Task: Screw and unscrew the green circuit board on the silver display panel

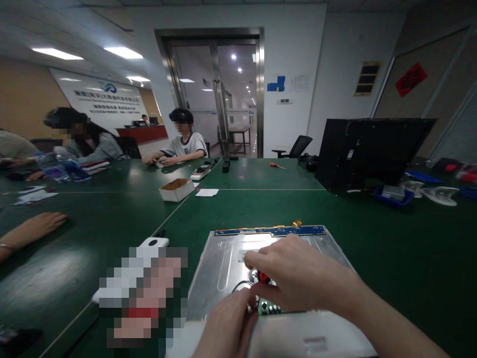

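Note:
A flat silver metal panel [212, 268], apparently the back of a display, lies before me with a blue circuit strip [268, 231] along its far edge. Its near end meets a white plastic casing [298, 338]. My right hand [298, 271] is closed around the red and black handle of a screwdriver [263, 276], held over the panel; the tip is hidden. Close beside it, my left hand [229, 320] has its fingers bent together by a green circuit board [268, 307] and a black cable [242, 284]. What those fingers pinch, if anything, is hidden.
Left of the panel lies a white device [154, 242], partly blurred out. Farther off are an open cardboard box [177, 190], an orange screwdriver [278, 165], a black monitor [372, 154] and a blue tray [394, 196]. Another person's hand [40, 228] rests at left; others sit across the table.

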The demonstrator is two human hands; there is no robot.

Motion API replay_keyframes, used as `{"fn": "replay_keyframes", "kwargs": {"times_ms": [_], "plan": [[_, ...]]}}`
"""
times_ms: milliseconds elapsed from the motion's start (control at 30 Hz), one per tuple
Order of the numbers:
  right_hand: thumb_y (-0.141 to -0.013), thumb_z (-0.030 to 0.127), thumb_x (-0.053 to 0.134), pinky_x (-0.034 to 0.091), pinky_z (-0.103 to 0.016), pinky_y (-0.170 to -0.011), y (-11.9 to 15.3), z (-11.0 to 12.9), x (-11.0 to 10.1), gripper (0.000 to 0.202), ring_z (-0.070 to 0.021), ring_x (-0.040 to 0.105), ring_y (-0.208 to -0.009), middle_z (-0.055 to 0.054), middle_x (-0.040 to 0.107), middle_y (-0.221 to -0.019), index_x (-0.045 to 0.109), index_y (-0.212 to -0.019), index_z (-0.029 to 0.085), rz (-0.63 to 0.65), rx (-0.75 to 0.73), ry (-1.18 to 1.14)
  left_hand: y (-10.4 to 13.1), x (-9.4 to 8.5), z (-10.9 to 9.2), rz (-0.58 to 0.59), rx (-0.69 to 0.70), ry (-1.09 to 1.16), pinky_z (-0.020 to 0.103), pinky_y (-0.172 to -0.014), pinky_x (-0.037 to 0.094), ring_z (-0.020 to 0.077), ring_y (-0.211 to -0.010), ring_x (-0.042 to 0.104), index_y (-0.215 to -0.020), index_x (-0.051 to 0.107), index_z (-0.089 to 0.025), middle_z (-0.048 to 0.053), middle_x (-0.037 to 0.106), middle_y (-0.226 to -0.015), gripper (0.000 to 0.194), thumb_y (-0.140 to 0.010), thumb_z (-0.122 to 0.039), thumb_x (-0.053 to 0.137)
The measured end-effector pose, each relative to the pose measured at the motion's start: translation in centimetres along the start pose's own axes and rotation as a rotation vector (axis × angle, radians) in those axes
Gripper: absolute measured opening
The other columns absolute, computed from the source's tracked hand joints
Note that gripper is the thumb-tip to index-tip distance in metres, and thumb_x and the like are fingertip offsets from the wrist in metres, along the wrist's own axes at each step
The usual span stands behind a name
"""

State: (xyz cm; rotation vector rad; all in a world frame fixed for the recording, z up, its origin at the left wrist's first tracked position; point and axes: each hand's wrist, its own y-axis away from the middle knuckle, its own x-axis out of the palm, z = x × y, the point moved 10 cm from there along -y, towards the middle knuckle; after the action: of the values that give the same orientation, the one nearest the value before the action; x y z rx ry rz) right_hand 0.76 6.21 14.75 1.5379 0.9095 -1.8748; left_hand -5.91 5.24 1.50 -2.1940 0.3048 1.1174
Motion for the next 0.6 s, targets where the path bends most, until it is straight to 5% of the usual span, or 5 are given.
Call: {"fn": "replay_keyframes", "kwargs": {"times_ms": [400, 600], "plan": [[-0.079, 0.024, 0.056, 0.025, -0.028, -0.049, 0.53, 0.72, -0.06, 0.022, -0.0154, 0.055, -0.070, -0.003, 0.064, -0.091, 0.051, -0.100, 0.019, 0.065, -0.071, -0.038, -0.14, 0.65, 0.38, 0.097, -0.060, 0.046, 0.026, -0.058, 0.040, 0.0187, -0.067, 0.061, -0.088, 0.050, -0.023, 0.002, 0.064, -0.079, 0.010, -0.087, -0.015, 0.044], [-0.084, 0.024, 0.055, 0.025, -0.029, -0.050, 0.04, 0.19, -0.18, 0.013, -0.0153, 0.060, -0.068, -0.001, 0.068, -0.084, 0.054, -0.096, 0.019, 0.033, -0.028, -0.015, -0.14, 0.26, -0.01, 0.070, -0.039, 0.042, 0.026, -0.057, 0.041, 0.0187, -0.066, 0.060, -0.087, 0.049, -0.022, 0.003, 0.064, -0.078, 0.012, -0.085, -0.013, 0.043]]}}
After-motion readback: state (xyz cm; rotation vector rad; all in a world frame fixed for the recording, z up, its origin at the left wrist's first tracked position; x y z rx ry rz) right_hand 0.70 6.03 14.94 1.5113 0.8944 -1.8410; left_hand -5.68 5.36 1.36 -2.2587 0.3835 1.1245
